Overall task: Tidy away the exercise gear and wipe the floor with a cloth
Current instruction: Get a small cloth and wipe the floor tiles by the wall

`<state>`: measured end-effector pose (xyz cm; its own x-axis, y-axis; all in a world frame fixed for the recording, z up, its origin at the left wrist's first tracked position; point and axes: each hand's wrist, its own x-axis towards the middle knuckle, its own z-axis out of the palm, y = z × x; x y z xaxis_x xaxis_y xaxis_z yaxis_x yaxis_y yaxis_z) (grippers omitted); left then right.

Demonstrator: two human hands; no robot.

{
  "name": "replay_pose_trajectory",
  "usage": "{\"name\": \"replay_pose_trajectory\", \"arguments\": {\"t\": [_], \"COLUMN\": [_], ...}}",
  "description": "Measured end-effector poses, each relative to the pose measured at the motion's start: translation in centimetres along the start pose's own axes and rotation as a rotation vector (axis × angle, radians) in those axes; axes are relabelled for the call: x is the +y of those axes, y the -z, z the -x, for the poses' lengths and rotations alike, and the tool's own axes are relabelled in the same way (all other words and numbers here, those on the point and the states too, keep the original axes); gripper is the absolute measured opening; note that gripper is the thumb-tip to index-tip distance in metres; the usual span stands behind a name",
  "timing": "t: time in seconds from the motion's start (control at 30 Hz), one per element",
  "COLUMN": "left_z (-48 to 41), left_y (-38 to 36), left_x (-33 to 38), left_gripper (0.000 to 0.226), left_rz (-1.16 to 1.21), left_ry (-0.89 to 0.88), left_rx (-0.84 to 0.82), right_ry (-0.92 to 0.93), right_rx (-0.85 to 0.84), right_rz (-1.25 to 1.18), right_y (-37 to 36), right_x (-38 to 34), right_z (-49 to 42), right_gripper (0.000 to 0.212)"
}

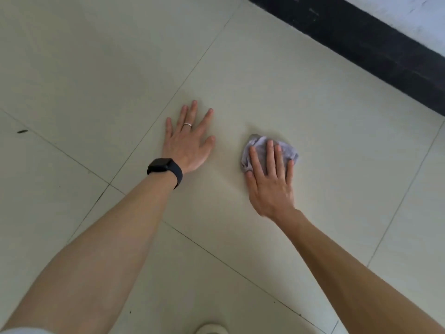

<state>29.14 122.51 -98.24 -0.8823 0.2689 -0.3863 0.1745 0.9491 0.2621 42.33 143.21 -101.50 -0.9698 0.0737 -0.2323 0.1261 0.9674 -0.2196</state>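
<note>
A person leans over a pale tiled floor (96,68), what may be the toe of a light shoe (212,329) just visible at their feet, though the view there is too cropped to be sure. Both bare forearms reach forward. The left hand (189,143), with a black watch (163,168) at the wrist and a ring (187,124), lies flat on a tile, fingers spread and grasping nothing. Just beside it, the right hand (271,182) presses straight fingers down on a crumpled grey cloth (286,150) lying on the same tile. Beyond, a black skirting board (361,39) runs below a white wall (409,10).
</note>
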Motion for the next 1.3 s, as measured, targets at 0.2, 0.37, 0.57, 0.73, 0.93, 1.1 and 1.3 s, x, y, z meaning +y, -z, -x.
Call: {"name": "replay_pose_trajectory", "arguments": {"t": [0.2,0.37,0.57,0.73,0.93,1.1,1.3], "left_z": [11.7,17.5,20.6,22.1,23.0,18.3,10.3], "left_y": [-2.0,-2.1,1.0,6.2,13.8,15.1,10.9], "left_x": [1.8,0.8,-1.2,-0.2,1.9,0.2,-4.4], "left_gripper": [0.069,0.066,0.06,0.06,0.06,0.059,0.061], "left_rz": [0.066,0.135,-0.022,-0.131,-0.222,-0.301,-0.287], "left_ry": [0.05,0.23,0.273,0.273,0.181,0.085,0.037], "left_rx": [-0.09,-0.053,-0.053,-0.089,-0.057,-0.054,-0.131], "right_ry": [0.605,0.399,0.394,0.568,0.188,0.02,-0.126], "right_rx": [-0.14,-0.112,-0.18,-0.321,-0.439,-0.442,-0.205], "right_rz": [0.032,0.042,-0.049,-0.045,-0.082,-0.122,-0.098], "right_y": [-2.9,-0.4,-1.9,-1.2,4.4,5.7,5.0], "right_x": [-3.5,-1.3,-6.4,-6.0,-5.5,-3.6,-1.2], "right_z": [14.3,3.6,7.5,12.0,4.6,-0.4,-9.0], "right_gripper": [0.056,0.056,0.059,0.057,0.063,0.063,0.06]}}
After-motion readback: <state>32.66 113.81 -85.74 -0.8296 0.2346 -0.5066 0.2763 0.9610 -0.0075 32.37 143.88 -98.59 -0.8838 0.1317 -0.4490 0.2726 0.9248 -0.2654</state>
